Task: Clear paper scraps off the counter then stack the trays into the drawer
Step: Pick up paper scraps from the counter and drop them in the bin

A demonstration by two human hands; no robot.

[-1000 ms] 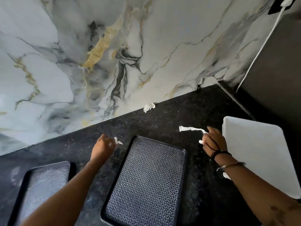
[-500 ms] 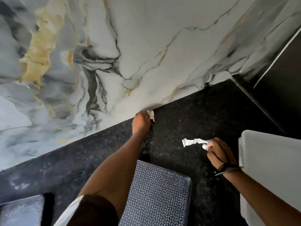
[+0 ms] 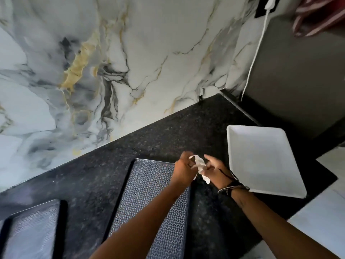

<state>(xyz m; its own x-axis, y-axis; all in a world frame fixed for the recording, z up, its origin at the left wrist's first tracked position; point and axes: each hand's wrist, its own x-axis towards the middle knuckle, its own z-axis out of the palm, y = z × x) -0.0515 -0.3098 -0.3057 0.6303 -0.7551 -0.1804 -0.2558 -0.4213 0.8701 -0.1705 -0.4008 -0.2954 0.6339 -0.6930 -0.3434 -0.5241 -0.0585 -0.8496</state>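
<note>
Over the black speckled surface [image 3: 153,131], both hands meet just past the far right corner of the middle tray, with the paper scraps [image 3: 200,165] bunched up between them. The left hand [image 3: 183,170] is curled, its fingers [image 3: 186,156] closed around the top of the white wad, and the right hand [image 3: 214,170] pinches the lower part, with its index finger sticking out a bit towards the left hand. A loose tail of paper hangs below the right hand, near the wrist. The right wrist has dark bands [image 3: 233,186] and a thin bangle on it.

So the scraps are up off the surface, held in both hands. I can't spot any other bits lying on the dark stone, though it's speckled so tiny ones would be hard to see.

Three trays are lying flat on the surface. The patterned dark tray [image 3: 149,193] sits in the middle under the left forearm. Another dark tray [image 3: 31,230] is at the lower left, cut off by the frame edge and kinda blurry. The white tray [image 3: 261,161] is off to the right, just beside the right wrist and near the front edge of the surface.

Behind all that is a marble-look wall [image 3: 130,53] with grey and gold veins, and a white cable [image 3: 255,53] runs down beside a dark panel on the right.
</note>
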